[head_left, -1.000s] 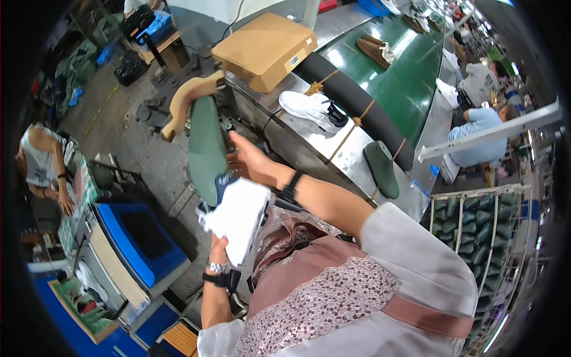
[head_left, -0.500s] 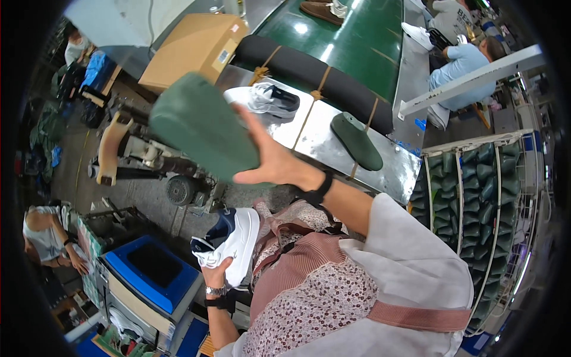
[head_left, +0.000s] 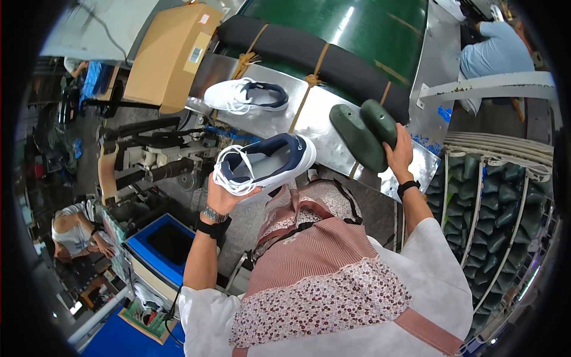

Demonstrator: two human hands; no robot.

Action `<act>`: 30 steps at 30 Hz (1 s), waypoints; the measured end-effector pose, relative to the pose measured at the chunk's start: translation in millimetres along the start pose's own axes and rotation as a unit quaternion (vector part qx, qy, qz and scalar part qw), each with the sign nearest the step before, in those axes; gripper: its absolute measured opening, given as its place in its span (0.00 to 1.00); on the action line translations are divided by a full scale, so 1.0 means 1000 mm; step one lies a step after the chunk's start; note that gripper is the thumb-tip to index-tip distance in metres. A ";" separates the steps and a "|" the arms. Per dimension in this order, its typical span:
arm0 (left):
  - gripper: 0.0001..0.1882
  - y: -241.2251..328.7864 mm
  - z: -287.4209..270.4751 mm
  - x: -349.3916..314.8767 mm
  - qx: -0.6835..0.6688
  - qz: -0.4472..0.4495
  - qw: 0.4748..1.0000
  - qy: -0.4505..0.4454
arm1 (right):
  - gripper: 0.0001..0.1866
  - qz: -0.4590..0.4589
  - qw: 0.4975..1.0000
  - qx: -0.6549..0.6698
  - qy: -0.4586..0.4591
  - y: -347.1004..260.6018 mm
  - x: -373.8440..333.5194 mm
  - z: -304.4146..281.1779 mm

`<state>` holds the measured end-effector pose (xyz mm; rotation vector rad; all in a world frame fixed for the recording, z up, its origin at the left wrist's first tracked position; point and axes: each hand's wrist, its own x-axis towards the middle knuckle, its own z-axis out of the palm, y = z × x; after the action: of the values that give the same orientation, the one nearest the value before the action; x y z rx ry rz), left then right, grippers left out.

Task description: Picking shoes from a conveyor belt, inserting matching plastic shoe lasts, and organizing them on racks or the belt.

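Observation:
My left hand (head_left: 225,195) grips a white sneaker (head_left: 264,163) with a navy lining and white laces, its opening facing up. My right hand (head_left: 401,152) is closed round a dark green shoe last (head_left: 378,121), at the right end of the metal ledge. Right beside it, a second green shoe last (head_left: 358,138) lies on that ledge (head_left: 318,128). Another white sneaker (head_left: 246,96), also navy inside, rests on the ledge farther left, apart from both hands.
Behind the ledge, a black padded roll (head_left: 297,50) tied with cords fronts a green conveyor belt (head_left: 345,24). A cardboard box (head_left: 163,56) stands far left, above machinery (head_left: 160,149). A rack of green lasts (head_left: 488,208) is at right. People work at both sides.
My right hand has carried the green last from the upper left to the ledge on the right, next to the other last. My left hand has raised the sneaker and turned it opening-up.

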<state>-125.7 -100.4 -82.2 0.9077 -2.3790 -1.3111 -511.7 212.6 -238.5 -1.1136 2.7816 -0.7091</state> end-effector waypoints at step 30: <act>0.53 -0.089 0.033 0.195 0.319 0.073 0.897 -0.296 | 0.29 0.095 0.995 -0.017 0.014 -0.130 0.033 -0.009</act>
<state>-256.7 -238.6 -185.2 0.4711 -3.3889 -0.8126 -454.2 111.8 -170.0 -0.8354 2.8815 -0.6643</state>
